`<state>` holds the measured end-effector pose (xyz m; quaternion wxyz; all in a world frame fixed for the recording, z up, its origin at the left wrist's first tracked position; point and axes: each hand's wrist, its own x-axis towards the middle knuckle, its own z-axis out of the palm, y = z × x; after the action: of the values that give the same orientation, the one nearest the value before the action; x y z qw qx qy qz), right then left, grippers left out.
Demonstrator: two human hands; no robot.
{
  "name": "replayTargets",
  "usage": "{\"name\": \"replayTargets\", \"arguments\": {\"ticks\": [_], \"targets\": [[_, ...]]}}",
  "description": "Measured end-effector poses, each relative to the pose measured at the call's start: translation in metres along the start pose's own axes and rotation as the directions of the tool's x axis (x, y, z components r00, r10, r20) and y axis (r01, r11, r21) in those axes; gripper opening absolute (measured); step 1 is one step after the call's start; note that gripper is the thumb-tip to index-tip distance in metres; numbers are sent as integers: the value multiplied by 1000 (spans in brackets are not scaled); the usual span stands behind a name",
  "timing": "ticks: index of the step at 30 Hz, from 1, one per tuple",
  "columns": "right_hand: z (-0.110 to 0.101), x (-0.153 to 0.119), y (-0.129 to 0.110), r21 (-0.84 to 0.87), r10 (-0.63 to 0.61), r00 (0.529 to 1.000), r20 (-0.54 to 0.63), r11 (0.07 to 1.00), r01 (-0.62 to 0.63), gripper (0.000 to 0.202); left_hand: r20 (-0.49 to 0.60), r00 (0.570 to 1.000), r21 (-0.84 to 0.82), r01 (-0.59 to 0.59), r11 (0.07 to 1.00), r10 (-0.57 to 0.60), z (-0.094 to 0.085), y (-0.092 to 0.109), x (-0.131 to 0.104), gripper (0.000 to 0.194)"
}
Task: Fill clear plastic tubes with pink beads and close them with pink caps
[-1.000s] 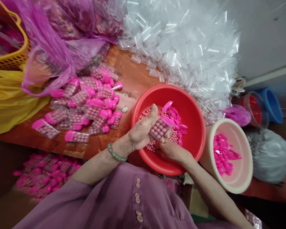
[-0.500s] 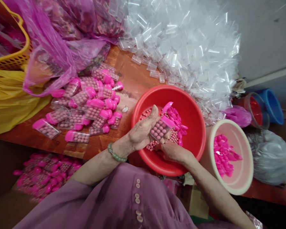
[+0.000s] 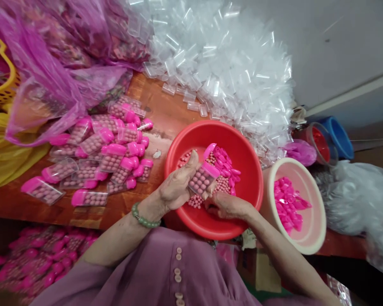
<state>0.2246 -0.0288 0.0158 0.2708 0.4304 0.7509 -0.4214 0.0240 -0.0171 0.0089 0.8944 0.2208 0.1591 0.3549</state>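
A clear, flat plastic bottle (image 3: 199,182) with a bright pink lid, showing pink beads inside, rests in my left hand (image 3: 176,183), thumb along its side. That hand, with a green bead bracelet (image 3: 144,219) at the wrist, is over the red basin (image 3: 246,212). My right hand (image 3: 227,206) is low in the basin, just below the bottle's lower right corner, its fingers curled together; whatever they hold is hidden. Beneath the hands lie loose pink beads (image 3: 222,184) and a heap of pink lids (image 3: 224,161). One pink lid stands out just above the bottle.
Filled bottles (image 3: 94,153) with pink lids lie heaped on the wooden table (image 3: 159,114) at left; more sit lower down. Clear empty bottles (image 3: 217,59) are piled behind. A cream bucket (image 3: 319,221) of pink pieces stands right, purple bags (image 3: 47,51) at back left.
The view has swung, so most things sit further left in the picture. My right hand has moved slightly rightward from the bottle. My left hand still holds it over the basin.
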Motion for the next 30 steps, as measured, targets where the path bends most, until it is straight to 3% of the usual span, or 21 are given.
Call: {"name": "replayTargets", "arguments": {"ticks": [2, 3, 4, 5, 7, 9, 13, 18, 22, 23, 26, 28, 30], "targets": [[-9, -9, 0, 137, -24, 985, -169, 989, 47, 15, -26, 1000, 23, 16, 1000, -15, 0, -1, 0, 75], [-14, -14, -2, 239, -23, 948, -316, 965, 104, 15, -42, 999, 38, 22, 999, -20, 1, -1, 0, 74], [-19, -20, -5, 351, -1, 870, -493, 915, 200, 15, -54, 998, 54, 26, 998, -23, 1, -1, 0, 73], [-23, -24, -10, 417, 47, 762, -646, 858, 301, 14, -61, 998, 70, 29, 997, -25, 2, -2, 0, 72], [-31, -29, -23, 427, 114, 566, -817, 779, 460, 14, -65, 998, 95, 22, 995, -16, 3, -2, 0, 71], [-36, -29, -37, 379, 101, 478, -873, 758, 531, 11, -68, 998, 126, 15, 992, -6, 4, -2, 0, 70], [-36, -25, -52, 274, 2, 448, -894, 794, 543, 7, -88, 996, 193, 11, 981, 6, 4, -3, -1, 59], [-31, -30, -44, 162, -69, 413, -908, 851, 499, 9, -75, 997, 175, -8, 985, 22, 3, -3, 0, 55], [-42, -19, -35, 302, 79, 406, -910, 797, 523, 29, -57, 998, 158, -2, 987, 11, 3, -1, 0, 56], [-48, -14, -34, 337, 107, 407, -907, 763, 552, 39, -44, 999, 165, 8, 986, -1, 4, -1, 0, 57], [-65, -1, -39, 382, 79, 476, -876, 717, 583, 62, -50, 998, 186, 38, 982, -29, 5, -1, 0, 62], [-70, 0, -46, 361, 17, 506, -862, 722, 591, 63, -95, 995, 176, 33, 984, -17, 4, -2, 1, 64], [-68, -7, -52, 291, -53, 480, -875, 736, 611, 53, -140, 990, 146, 14, 989, 6, 4, -4, 2, 64]]}}
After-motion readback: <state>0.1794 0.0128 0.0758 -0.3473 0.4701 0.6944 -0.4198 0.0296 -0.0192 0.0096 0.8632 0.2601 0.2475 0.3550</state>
